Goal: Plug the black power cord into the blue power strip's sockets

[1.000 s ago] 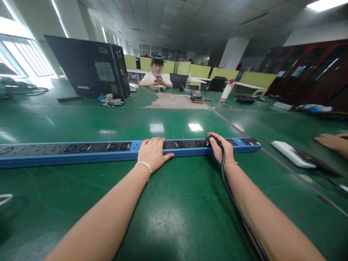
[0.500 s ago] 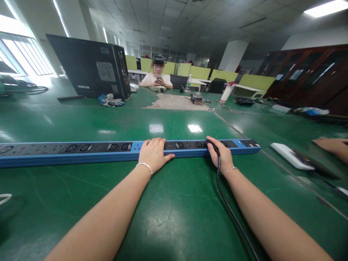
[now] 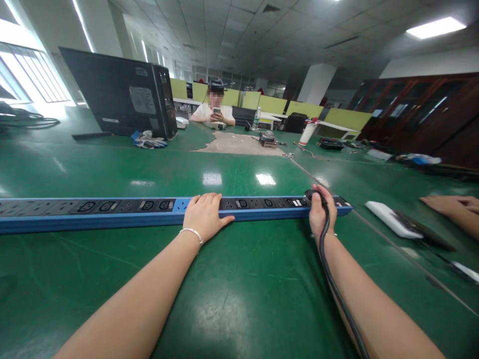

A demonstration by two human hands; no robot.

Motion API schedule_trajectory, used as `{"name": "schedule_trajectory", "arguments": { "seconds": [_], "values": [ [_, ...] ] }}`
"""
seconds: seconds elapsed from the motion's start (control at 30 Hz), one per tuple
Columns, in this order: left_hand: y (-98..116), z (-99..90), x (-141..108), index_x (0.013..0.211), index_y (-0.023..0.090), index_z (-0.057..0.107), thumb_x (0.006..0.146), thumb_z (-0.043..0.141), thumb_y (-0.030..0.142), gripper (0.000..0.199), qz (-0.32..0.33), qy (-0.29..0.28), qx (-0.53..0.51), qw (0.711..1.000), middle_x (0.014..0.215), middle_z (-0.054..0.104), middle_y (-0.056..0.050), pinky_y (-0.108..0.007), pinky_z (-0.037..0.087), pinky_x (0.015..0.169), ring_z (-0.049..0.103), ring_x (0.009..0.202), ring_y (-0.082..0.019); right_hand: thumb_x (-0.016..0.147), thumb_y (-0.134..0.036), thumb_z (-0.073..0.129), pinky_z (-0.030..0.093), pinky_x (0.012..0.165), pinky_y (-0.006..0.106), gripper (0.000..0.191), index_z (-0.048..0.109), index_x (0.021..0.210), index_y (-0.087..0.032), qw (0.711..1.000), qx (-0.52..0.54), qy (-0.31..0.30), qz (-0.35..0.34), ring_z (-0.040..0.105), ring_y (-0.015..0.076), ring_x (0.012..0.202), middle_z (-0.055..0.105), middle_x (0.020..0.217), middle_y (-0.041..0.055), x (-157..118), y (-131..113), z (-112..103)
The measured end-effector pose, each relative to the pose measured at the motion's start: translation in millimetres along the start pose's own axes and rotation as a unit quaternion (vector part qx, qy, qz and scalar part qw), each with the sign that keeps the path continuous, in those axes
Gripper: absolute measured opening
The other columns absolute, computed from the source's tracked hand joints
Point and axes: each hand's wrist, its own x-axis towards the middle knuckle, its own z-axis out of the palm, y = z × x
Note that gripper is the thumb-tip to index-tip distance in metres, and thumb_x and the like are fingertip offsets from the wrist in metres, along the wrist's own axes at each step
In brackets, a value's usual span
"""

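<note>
Head view shows the left hand [image 3: 204, 215] lying open across the long blue-and-black power strip [image 3: 123, 219] on the glossy green tabletop [image 3: 232, 294], while the right hand [image 3: 318, 215] grasps the black cabled plug [image 3: 309, 194] near its right end, seemingly not yet seated.

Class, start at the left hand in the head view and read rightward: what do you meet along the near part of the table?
Left hand → right hand with a black plug → white box → another person's hand.

left wrist [image 3: 193, 241]: pale bracelet [image 3: 192, 231] | right wrist [image 3: 325, 240]: thin bracelet [image 3: 334, 235]
</note>
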Motion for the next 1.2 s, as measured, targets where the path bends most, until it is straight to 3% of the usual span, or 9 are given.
{"name": "schedule_trajectory", "arguments": {
  "seconds": [0.2,0.4,0.6,0.83,0.97,1.2],
  "values": [
    [0.3,0.3,0.5,0.120,0.014,0.051,0.074,0.051,0.064,0.067,0.000,-0.003,0.006,1.000,0.120,0.059,-0.014,-0.041,0.035,0.097,0.053,0.111,-0.027,0.079,-0.046,0.053,0.041,0.097,0.045,0.038,0.065,0.104,-0.019,0.996,-0.061,-0.052,0.030,0.061,0.0233,0.101,0.067,0.105,0.0082,19.5,39.9,-27.7],
    [0.5,0.2,0.5,0.121,0.013,0.051,0.075,0.051,0.063,0.068,-0.004,-0.014,0.005,1.000,0.122,0.059,-0.014,-0.041,0.034,0.098,0.052,0.112,-0.027,0.079,-0.048,0.053,0.044,0.094,0.044,0.039,0.066,0.106,-0.022,0.991,-0.095,-0.089,0.028,0.061,0.0246,0.099,0.067,0.106,0.0065,28.0,45.0,-40.1],
    [0.7,-1.1,0.6,0.121,0.013,0.051,0.075,0.050,0.064,0.068,-0.001,-0.012,0.010,1.000,0.121,0.059,-0.014,-0.040,0.035,0.096,0.053,0.111,-0.027,0.079,-0.044,0.051,0.043,0.094,0.045,0.035,0.068,0.101,-0.023,0.970,-0.172,-0.174,-0.007,0.062,0.0257,0.095,0.070,0.098,0.0058,32.7,47.1,-44.0],
    [0.8,-1.3,0.6,0.121,0.014,0.051,0.075,0.051,0.063,0.067,-0.003,-0.014,0.013,1.000,0.122,0.059,-0.013,-0.040,0.033,0.098,0.052,0.113,-0.027,0.080,-0.042,0.048,0.044,0.091,0.044,0.038,0.066,0.107,-0.022,0.960,-0.221,-0.172,-0.026,0.062,0.0256,0.094,0.069,0.101,0.0066,22.2,43.3,-43.7],
    [0.6,-0.8,1.0,0.121,0.015,0.051,0.075,0.050,0.063,0.066,-0.002,-0.014,0.003,1.000,0.122,0.059,-0.013,-0.041,0.033,0.098,0.052,0.113,-0.027,0.080,-0.044,0.048,0.044,0.092,0.045,0.039,0.065,0.107,-0.022,0.968,-0.194,-0.159,-0.024,0.061,0.0262,0.098,0.068,0.106,0.0070,21.6,45.2,-43.6],
    [0.7,-0.8,1.2,0.120,0.015,0.052,0.075,0.050,0.063,0.066,-0.005,-0.011,0.005,1.000,0.121,0.059,-0.013,-0.041,0.034,0.097,0.053,0.112,-0.027,0.080,-0.045,0.048,0.041,0.095,0.047,0.037,0.069,0.098,-0.020,0.986,-0.137,-0.095,-0.019,0.062,0.0244,0.094,0.070,0.098,0.0069,18.0,43.5,-35.8]
  ]
}}
